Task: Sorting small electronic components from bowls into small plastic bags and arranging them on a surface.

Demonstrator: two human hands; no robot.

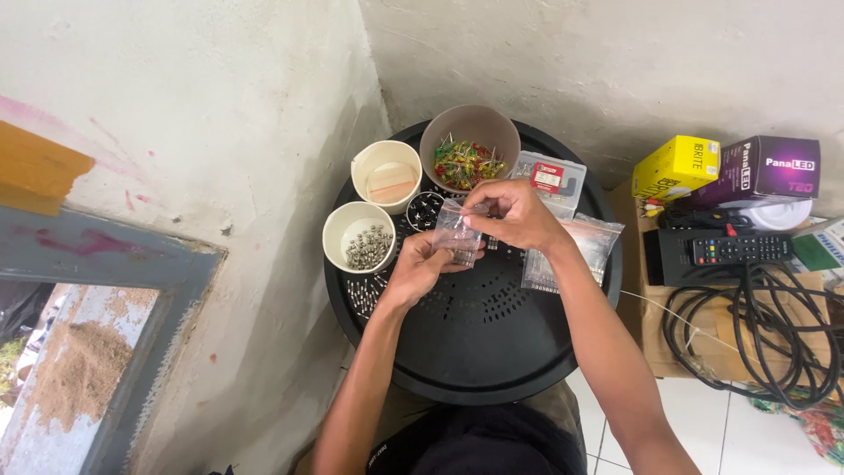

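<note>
Holding a small clear bag (457, 233) pinched tight in both our left hand (420, 268) and right hand (514, 214), we see a cup of little metal parts (359, 237) just left of it.

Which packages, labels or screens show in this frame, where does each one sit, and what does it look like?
Yellow box: right of the round black table, tilted, small carton.
Purple box: beside the yellow box, rectangular.
Red-and-white label: on a clear bag at the table's far edge.
Small clear bag: held between left hand and right hand.
No screens.
</note>
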